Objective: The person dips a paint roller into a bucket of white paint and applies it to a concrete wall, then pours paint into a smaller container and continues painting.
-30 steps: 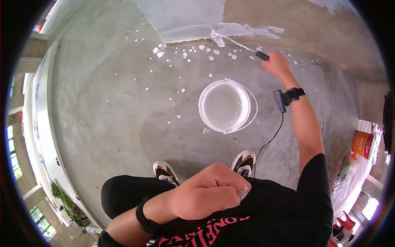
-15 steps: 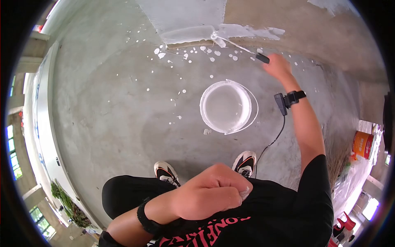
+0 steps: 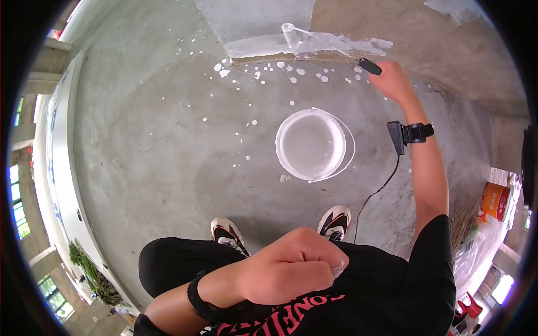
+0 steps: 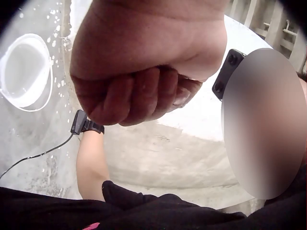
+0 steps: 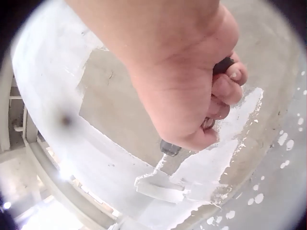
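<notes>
My right hand (image 3: 395,81) grips the black handle (image 3: 370,66) of a small paint roller. Its white head (image 3: 290,31) lies against the wall just above the floor line, on a wet white patch (image 3: 336,42). The right wrist view shows the same hand (image 5: 192,96) curled round the handle (image 5: 170,147), with the roller head (image 5: 158,189) on fresh paint. A white bucket (image 3: 278,140) of white paint stands on the concrete floor between my feet and the wall. My left hand (image 3: 291,269) is a closed fist in front of my chest; in the left wrist view this hand (image 4: 139,72) shows nothing inside its curled fingers.
White paint drops (image 3: 258,73) dot the floor near the wall. My two shoes (image 3: 227,232) stand behind the bucket. An orange pail (image 3: 494,199) and plastic sheeting lie at the right, with red chairs (image 3: 468,305) beyond. A cable (image 3: 381,187) hangs from my right wrist camera.
My right hand has moved up and to the right, and the roller head has travelled up the wall from the floor line. The left fist has stayed put.
</notes>
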Action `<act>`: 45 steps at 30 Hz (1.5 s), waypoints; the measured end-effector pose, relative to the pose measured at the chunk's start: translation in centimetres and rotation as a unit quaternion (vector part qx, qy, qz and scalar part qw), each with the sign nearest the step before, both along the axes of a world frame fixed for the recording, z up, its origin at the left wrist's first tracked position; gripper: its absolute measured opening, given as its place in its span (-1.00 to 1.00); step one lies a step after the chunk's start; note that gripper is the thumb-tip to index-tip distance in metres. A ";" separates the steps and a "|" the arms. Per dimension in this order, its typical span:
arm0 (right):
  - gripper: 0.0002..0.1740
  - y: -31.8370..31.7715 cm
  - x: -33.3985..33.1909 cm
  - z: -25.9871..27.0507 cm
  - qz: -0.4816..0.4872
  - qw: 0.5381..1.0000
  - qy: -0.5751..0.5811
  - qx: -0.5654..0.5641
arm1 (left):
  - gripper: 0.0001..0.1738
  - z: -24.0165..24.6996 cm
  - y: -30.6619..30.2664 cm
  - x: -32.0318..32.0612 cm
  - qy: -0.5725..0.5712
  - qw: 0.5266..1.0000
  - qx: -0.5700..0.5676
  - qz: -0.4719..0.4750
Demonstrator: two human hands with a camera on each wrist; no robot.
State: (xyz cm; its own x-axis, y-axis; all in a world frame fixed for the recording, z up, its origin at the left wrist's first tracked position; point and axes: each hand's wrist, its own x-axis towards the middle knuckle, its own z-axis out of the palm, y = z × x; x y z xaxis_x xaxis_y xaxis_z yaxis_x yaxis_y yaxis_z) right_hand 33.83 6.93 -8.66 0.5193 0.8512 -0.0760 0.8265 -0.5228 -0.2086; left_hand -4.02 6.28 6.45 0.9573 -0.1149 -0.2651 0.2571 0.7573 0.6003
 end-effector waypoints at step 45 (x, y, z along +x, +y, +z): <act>-0.56 1.9 -1.1 -0.4 0.108 0.991 0.071 -0.045 | -0.67 -0.7 -0.3 0.4 0.051 0.998 -0.008 0.032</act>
